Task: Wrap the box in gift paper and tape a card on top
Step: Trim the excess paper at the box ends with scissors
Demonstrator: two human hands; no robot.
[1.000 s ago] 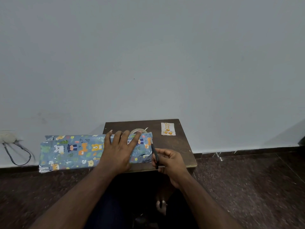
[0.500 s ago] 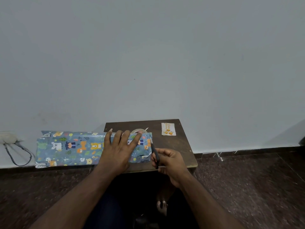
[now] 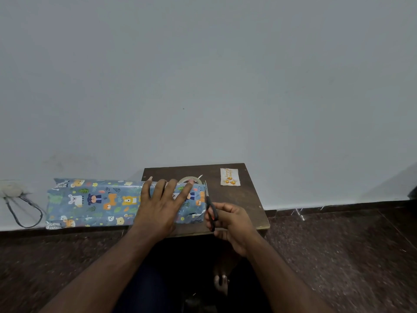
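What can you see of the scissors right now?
The scissors have dark handles and thin, pale metal blades. The right hand grips the handles. The blades point away from the person along the right edge of the gift paper; whether they are cutting is unclear. They sit over the wooden table.

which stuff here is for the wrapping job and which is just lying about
For the job:
gift paper, pressed flat by the left hand
scissors, gripped in the right hand at the paper's right edge
tape roll, behind the paper
card, at the table's far right

Lying about:
cable by the wall
wall socket
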